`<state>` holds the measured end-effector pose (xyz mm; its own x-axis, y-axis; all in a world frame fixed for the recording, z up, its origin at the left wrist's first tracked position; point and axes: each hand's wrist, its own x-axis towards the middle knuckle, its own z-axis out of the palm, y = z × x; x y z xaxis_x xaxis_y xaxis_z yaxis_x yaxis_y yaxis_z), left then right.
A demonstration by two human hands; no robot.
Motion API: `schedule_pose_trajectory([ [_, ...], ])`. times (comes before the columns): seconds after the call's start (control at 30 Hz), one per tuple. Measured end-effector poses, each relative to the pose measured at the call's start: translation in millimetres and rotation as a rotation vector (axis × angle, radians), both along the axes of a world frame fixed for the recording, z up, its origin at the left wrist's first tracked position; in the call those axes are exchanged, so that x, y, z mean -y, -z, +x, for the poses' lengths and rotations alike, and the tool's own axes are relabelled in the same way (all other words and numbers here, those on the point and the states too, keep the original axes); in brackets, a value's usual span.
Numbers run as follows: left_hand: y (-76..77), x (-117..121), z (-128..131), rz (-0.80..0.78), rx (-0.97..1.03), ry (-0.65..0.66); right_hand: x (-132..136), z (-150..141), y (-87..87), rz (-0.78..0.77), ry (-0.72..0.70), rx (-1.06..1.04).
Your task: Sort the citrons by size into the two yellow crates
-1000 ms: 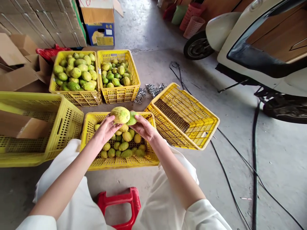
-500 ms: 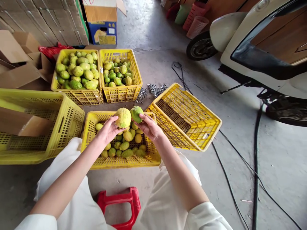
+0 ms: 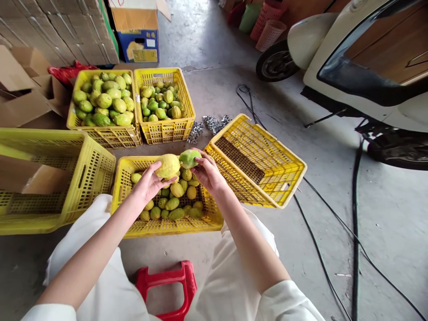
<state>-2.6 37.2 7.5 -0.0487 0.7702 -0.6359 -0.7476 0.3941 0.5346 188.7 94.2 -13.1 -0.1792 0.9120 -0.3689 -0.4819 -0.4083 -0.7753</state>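
My left hand (image 3: 149,183) is closed around a large yellow fruit (image 3: 167,165), held above the near yellow crate (image 3: 160,226). My right hand (image 3: 207,173) grips a smaller green fruit (image 3: 189,158) right beside it, the two fruits almost touching. The near crate holds several yellow and green fruits (image 3: 174,201). Two more yellow crates stand farther off: the left one (image 3: 103,133) is heaped with big green-yellow fruits, the right one (image 3: 167,130) holds smaller ones.
A tilted yellow crate (image 3: 264,178) with nothing in it lies to the right. Another yellow crate (image 3: 76,178) with cardboard inside is at the left. A red stool (image 3: 167,281) sits between my legs. Black cables (image 3: 354,214) and a scooter (image 3: 361,67) are at the right; cardboard boxes (image 3: 137,31) stand behind.
Both hands have turned their fruits: the green fruit rose from behind the yellow one to beside it, and the yellow fruit tilted in my left hand.
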Motion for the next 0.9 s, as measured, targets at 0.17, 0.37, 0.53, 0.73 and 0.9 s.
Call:
schedule_pose_trajectory([
  [0.17,5.5,0,1,0.004,-0.044,-0.064,2,0,-1.3,-0.051,0.009,-0.031],
  [0.37,6.2,1,5,-0.076,-0.103,-0.139,3,-5,-3.2,-0.060,-0.018,-0.040],
  [0.53,4.8,-1,6,-0.108,-0.103,-0.145,5,-7,-0.8,-0.105,-0.042,-0.025],
  [0.73,4.8,-2,4,-0.157,-0.059,-0.085,7,-11,9.3,-0.125,-0.051,0.013],
  [0.9,9.4,-2,3,-0.170,-0.065,-0.063,10,-15,7.9,-0.124,-0.073,0.018],
])
